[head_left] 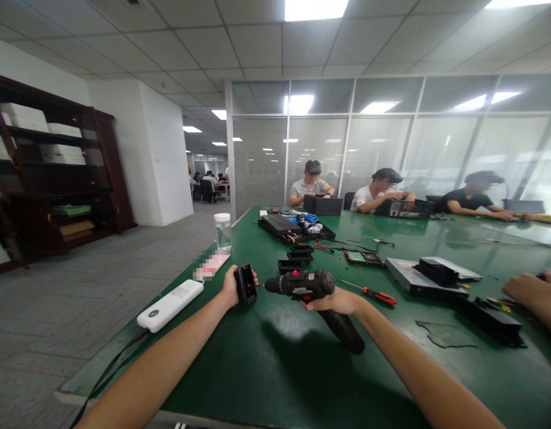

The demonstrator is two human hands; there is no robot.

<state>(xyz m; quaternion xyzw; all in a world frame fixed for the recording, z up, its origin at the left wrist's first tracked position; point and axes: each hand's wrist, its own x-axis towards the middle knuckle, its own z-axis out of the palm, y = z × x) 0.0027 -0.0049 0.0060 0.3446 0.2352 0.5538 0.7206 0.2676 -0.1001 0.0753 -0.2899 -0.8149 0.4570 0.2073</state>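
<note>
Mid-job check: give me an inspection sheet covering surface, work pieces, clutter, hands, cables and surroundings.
Surface: green table, glossy, reflecting light.
Work pieces: power drill, its tip towards a black case; contact can't be told.
Clutter: screwdriver, small black trays, metal box, clear bottle, white device.
Hands: left hand holds the case; right hand grips the drill.
Cables: black strap or cord at the white device; loose wires beyond the trays.
Surroundings: three people across the table; another person's hand at far right.
</note>
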